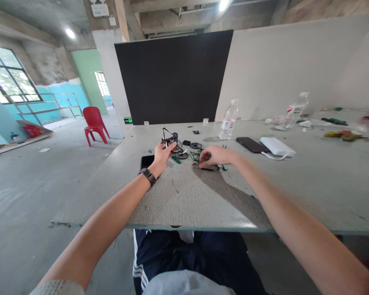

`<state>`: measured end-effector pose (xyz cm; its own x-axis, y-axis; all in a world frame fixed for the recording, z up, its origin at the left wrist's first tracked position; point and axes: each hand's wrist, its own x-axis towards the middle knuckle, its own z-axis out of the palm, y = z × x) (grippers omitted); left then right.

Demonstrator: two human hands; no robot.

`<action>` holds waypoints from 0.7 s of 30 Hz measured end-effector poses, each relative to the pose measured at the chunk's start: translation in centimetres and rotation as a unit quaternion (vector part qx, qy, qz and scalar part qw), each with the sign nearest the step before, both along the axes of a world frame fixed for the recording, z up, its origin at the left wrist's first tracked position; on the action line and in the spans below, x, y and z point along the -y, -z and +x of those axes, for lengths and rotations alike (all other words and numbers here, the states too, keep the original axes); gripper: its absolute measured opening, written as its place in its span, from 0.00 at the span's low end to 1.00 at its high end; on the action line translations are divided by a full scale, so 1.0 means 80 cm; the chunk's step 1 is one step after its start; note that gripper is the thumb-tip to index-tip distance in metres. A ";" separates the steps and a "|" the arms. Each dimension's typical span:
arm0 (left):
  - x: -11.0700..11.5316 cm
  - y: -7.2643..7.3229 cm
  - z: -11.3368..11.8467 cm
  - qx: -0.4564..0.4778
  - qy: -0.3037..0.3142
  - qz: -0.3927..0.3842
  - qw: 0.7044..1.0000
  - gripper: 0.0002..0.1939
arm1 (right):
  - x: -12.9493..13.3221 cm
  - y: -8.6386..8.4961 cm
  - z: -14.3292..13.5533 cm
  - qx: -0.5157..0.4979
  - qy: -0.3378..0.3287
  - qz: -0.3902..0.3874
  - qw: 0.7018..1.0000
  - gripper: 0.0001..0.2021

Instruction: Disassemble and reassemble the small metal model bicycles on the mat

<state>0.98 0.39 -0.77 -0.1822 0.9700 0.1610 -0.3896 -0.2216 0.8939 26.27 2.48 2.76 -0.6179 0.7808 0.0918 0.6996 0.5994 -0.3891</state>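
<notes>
Two hands were at work over one tabletop (169, 205), among small dark and green parts. The left hand (162, 155), with one watch (148, 176) on its wrist, had its fingers closed around a single dark model bicycle part (175, 137), which it held up near the middle of the tabletop; one spoked wheel on it showed beside the fingertips. A second wheel (182, 155) was just under it, and whether that one was joined to it could not be told. A third wheel (196, 145) lay flat to the right, next to one small black block (186, 143).

The right hand (217, 155) had its fingers drawn narrow over a cluster of thin green parts (195, 156), too small to count; whether it gripped any of them could not be told. One black rod (207, 169) lay just below that hand, and one green piece (176, 159) lay between the two hands.

Two clear bottles stood farther back, one upright bottle (229, 121) and one tilted-looking bottle (295, 112) well to its right. Between them and nearer lay one dark phone (251, 144) and one white device (277, 147), side by side. One red chair (95, 125) stood on the floor at left.
</notes>
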 end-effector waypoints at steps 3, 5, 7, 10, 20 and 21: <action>-0.002 0.002 0.000 -0.001 -0.003 0.002 1.000 0.14 | -0.002 0.009 -0.011 0.032 -0.009 -0.028 0.999 0.14; -0.003 0.002 0.000 -0.003 -0.001 0.005 1.000 0.13 | -0.005 0.015 -0.013 0.043 -0.015 -0.034 0.998 0.14; -0.002 0.002 0.000 -0.004 0.002 0.007 1.000 0.12 | -0.007 0.014 -0.010 0.051 -0.015 -0.022 0.998 0.14; 0.001 0.000 0.000 -0.008 0.004 0.002 1.000 0.11 | -0.002 0.001 0.002 0.060 0.058 0.017 0.996 0.12; 0.000 0.001 0.000 -0.016 0.009 -0.008 1.000 0.10 | 0.009 -0.030 0.028 0.115 0.187 0.003 0.976 0.16; 0.000 0.001 0.000 -0.016 0.006 -0.008 1.000 0.09 | 0.007 -0.029 0.030 0.131 0.193 0.006 0.972 0.15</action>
